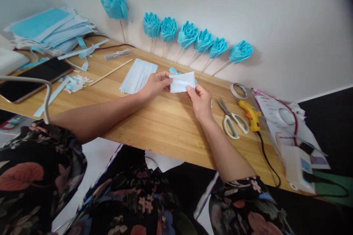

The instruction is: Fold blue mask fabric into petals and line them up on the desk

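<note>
Between my two hands is a small white folded piece of face mask fabric [180,82], raised a little above the wooden table [154,125]. My left hand [156,84] pinches its left edge, while the thumb and fingers of my right hand [200,101] grip the lower right corner. Partly hidden behind the fabric lie small blue pieces [173,70]. A pale face mask [138,76] rests flat beside my left hand. To the right of my right hand are open scissors [231,119] with white handles and a yellow glue gun [250,114].
Blue fabric flowers [188,35] on sticks lean along the wall. At left are a stack of masks [52,27], a phone [35,77], fabric scraps [75,82] and a wooden stick [110,72]. A tape roll [238,91] and a white power box [298,169] sit at right.
</note>
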Available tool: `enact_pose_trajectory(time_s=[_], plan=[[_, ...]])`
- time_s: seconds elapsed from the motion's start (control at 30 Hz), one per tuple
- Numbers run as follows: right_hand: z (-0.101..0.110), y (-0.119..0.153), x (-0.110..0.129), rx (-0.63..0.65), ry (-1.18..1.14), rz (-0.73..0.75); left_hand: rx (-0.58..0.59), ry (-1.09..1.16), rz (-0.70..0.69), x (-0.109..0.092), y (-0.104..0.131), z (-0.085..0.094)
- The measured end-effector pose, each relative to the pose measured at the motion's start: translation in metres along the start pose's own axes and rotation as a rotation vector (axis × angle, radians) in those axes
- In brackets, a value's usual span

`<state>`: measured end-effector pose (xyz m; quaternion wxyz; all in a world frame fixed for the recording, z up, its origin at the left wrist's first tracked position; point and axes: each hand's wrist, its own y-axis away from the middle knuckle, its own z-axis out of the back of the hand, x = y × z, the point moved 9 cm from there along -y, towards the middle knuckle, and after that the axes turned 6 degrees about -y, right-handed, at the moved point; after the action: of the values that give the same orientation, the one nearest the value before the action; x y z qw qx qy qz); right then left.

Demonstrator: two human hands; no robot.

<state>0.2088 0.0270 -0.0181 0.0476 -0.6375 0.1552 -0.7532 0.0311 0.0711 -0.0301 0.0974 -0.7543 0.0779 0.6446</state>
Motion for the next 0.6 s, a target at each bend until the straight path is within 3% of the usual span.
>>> enact_pose_trajectory(time_s=[0.13,0.27,0.4,0.6], plan=[[0.000,0.000,0.003,-0.010,-0.028,0.053,-0.012,-0.045,0.015,-0.002,-0.003,0.003],[0.001,0.002,0.008,-0.016,-0.100,0.122,-0.003,0.055,0.052,0.001,-0.001,0.000],[-0.005,0.006,0.020,0.064,-0.011,0.187,-0.001,0.189,0.133,0.006,0.000,-0.001],[-0.008,0.009,0.027,0.112,0.160,0.269,0.019,0.224,0.133,0.005,-0.002,-0.001]])
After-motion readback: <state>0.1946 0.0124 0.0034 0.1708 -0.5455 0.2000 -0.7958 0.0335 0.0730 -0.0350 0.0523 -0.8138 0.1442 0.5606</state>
